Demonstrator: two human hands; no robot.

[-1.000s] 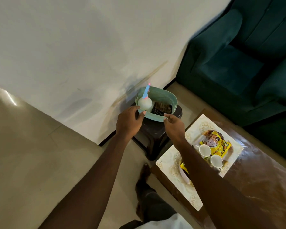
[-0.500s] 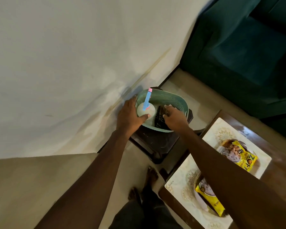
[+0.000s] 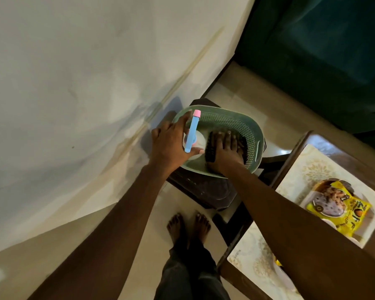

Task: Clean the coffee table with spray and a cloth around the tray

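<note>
Spray bottle (image 3: 192,135): round white body, blue trigger head, pink nozzle cap. It stands upright at the left end of the green mesh basket (image 3: 236,118), nozzle pointing away from the viewer. The left grip (image 3: 171,144) is wrapped round its body, thumb across the near side.

Cloth (image 3: 209,148): dark and bunched, lying on the basket floor just right of the bottle. The right grip (image 3: 224,148) rests flat on it, fingers extended, covering most of it.

Tray (image 3: 299,176): cream with a gold floral pattern, lying flat on the dark brown glossy counter (image 3: 338,154), close along the counter edge nearest the basket. A forearm partly hides it.
</note>
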